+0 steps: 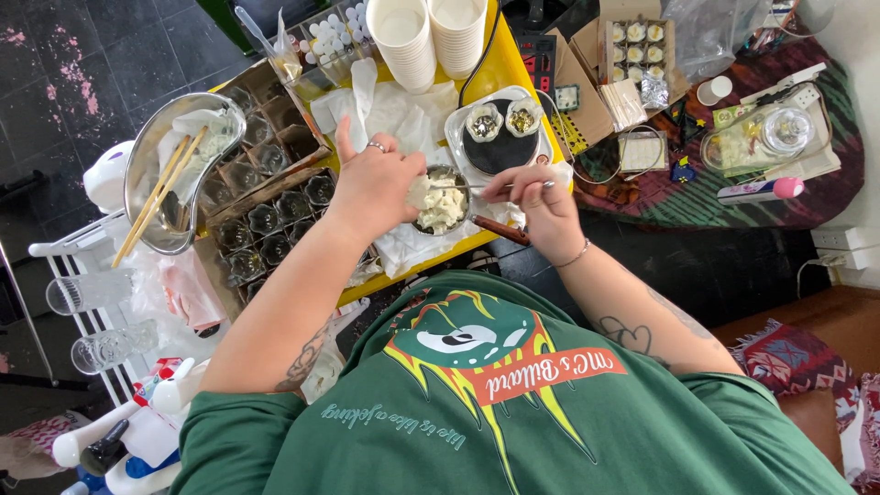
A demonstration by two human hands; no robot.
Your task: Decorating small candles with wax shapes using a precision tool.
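Head view, looking straight down over the person's green shirt: everything is placed from the small metal bowl (446, 203) of pale, lumpy white filling, which sits on crumpled white paper (394, 110) on the yellow table (502, 57).

The left hand (374, 183), a ring on 1 finger, lies against the bowl's left rim, fingers curled around a soft white lump (419, 192) at the bowl's edge, thumb raised. The right hand (539, 197) is just right of the bowl, fingers pinched shut on the handle of a thin metal utensil (478, 187) whose tip reaches into the filling. A brown stick-like handle (500, 229) lies below and right of the bowl, under that hand.

Directly beyond the bowl, a pale tray (543, 124) carries a dark round plate (500, 148) with 2 filled clear cups (483, 122). Farther beyond stand 2 stacks of white paper cups (403, 37). Left of the bowl, a cardboard box (264, 179) holds rows of empty clear cups, and farther left a large steel bowl (147, 156) holds wooden chopsticks (156, 195). Far right of the bowl, a clear lidded container (761, 137) rests on a patterned cloth.
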